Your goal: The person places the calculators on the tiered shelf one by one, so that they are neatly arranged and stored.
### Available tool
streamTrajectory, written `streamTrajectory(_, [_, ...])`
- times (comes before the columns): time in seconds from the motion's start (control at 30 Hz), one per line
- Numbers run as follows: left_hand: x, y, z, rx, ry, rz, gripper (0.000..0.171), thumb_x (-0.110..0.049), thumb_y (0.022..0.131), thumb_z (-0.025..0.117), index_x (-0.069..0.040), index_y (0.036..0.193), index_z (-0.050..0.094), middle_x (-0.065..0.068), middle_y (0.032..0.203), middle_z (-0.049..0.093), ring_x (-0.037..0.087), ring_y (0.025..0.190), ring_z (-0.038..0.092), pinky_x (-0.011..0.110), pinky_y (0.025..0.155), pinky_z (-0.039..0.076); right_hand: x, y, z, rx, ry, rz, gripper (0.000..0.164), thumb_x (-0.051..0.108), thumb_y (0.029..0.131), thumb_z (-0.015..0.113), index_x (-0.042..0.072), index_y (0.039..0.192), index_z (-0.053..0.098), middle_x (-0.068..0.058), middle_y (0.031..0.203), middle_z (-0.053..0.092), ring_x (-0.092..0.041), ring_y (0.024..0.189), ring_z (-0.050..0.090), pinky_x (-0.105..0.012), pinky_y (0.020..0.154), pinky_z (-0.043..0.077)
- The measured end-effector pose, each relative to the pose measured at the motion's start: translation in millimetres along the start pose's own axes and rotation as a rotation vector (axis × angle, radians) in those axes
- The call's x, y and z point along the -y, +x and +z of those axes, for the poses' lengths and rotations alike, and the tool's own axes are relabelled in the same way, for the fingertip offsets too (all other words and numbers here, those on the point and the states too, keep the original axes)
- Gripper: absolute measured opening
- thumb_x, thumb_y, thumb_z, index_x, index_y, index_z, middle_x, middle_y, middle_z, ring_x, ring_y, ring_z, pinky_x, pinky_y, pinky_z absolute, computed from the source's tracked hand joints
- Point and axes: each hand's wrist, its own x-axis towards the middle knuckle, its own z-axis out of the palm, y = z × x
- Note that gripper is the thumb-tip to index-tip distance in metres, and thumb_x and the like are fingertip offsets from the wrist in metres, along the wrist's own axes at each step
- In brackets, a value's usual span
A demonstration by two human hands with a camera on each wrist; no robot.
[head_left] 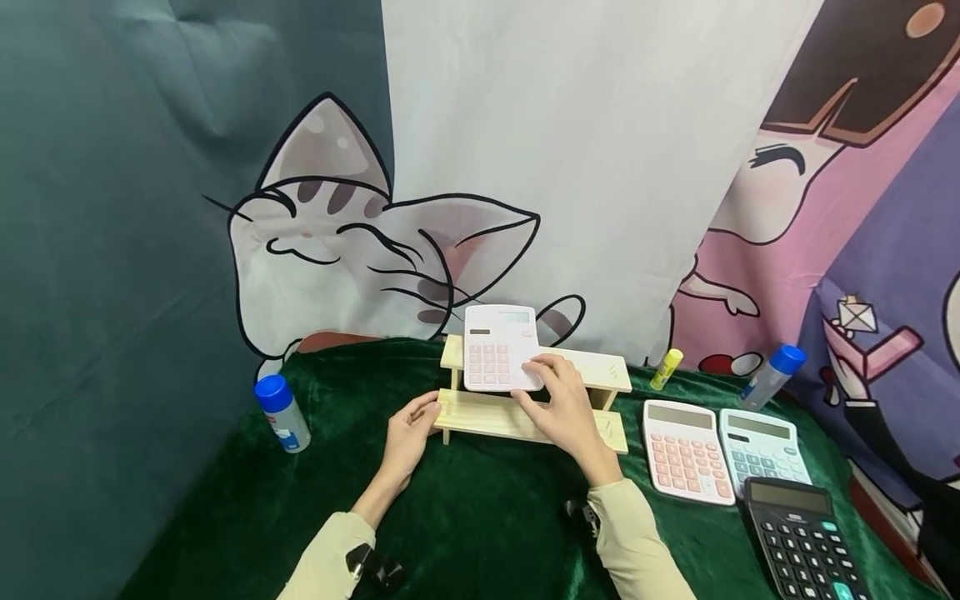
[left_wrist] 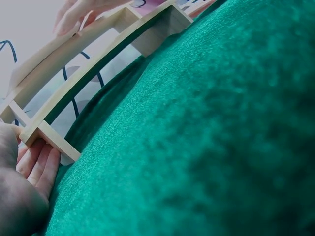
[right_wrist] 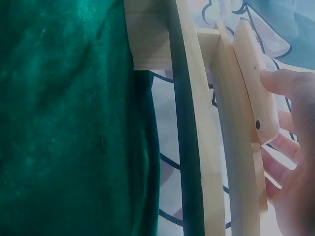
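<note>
A white calculator with pink keys [head_left: 491, 354] lies on the upper step of a two-step wooden stand [head_left: 487, 414], toward its left end. My right hand [head_left: 562, 408] holds the calculator by its lower right corner, thumb at the near edge and fingers at the right side. In the right wrist view, the thumb presses the edge of the calculator [right_wrist: 253, 81], and the other fingers reach past it over the top board. My left hand [head_left: 408, 437] grips the left end of the lower step, its fingers tucked behind the end piece [left_wrist: 59, 141].
On the right lie a pink-keyed calculator [head_left: 686, 450], a blue-keyed one [head_left: 761, 446] and a black one [head_left: 802, 537]. A yellow glue stick [head_left: 666, 369] and a blue-capped bottle [head_left: 772, 377] stand behind them. Another blue-capped bottle [head_left: 283, 414] is at left on the green cloth [head_left: 480, 533].
</note>
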Motion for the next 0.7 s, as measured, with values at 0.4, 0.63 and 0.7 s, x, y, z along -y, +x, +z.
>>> streamTrajectory(0.4, [3.0,-0.2,1.1,0.0,-0.011,0.004,0.037,-0.022,0.101,0.06,-0.004,0.133,0.062,0.02,0.127,0.066,0.006,0.093,0.067,0.019,0.079,0.057,4.6,-2.1,3.5,-0.044,-0.015,-0.002,0.037,0.031,0.08,0.085,0.012,0.108,0.07,-0.008,0.118,0.061,-0.027,0.109,0.056,-0.046,0.092,0.044])
streamTrajectory(0.63, [3.8,0.3,1.1,-0.009,-0.011,-0.001,0.037,-0.021,0.101,0.061,-0.003,0.133,0.062,0.02,0.129,0.065,0.007,0.096,0.067,0.018,0.078,0.057,6.7,-2.0,3.1,-0.037,-0.02,0.0,0.038,0.033,0.08,0.084,0.012,0.108,0.071,-0.008,0.118,0.061,-0.027,0.11,0.056,-0.045,0.092,0.044])
streamTrajectory(0.7, [3.5,0.4,0.4,-0.005,-0.013,0.0,0.036,-0.021,0.101,0.061,-0.004,0.133,0.062,0.02,0.129,0.065,0.008,0.097,0.067,0.018,0.079,0.057,7.1,-1.5,3.9,-0.038,-0.018,0.002,0.037,0.033,0.081,0.084,0.012,0.109,0.071,-0.008,0.118,0.06,-0.026,0.11,0.055,-0.043,0.091,0.044])
